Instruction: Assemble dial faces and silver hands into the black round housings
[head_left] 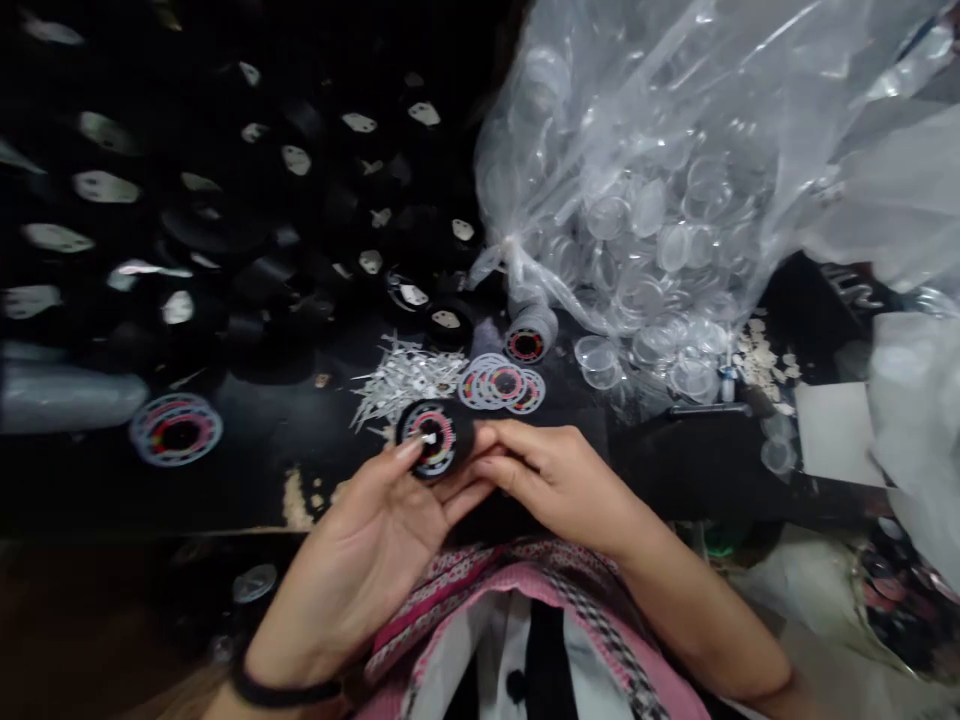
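Note:
A small round gauge [442,458] with a black case and a printed dial in red, pink and yellow is in my left hand [367,545]. My left thumb lies across the dial, at a small white piece near its centre; the fingers run behind the case. At the gauge's right side, my right hand [562,480] has its thumb and fingers closed against the case, and its fingertips are partly hidden. Just beyond the gauge lies a heap of thin white pointers [405,385]. Overlapping printed dial discs [501,382] lie to the right of the heap, near a stack of dials [529,338].
Many black round cases with pale plates [105,187] fill the back left. A big clear bag [637,170] of transparent round covers [641,290] stands at the back right. More dial discs [176,430] lie left, a dark pen-like rod [709,410] and white card [836,430] right.

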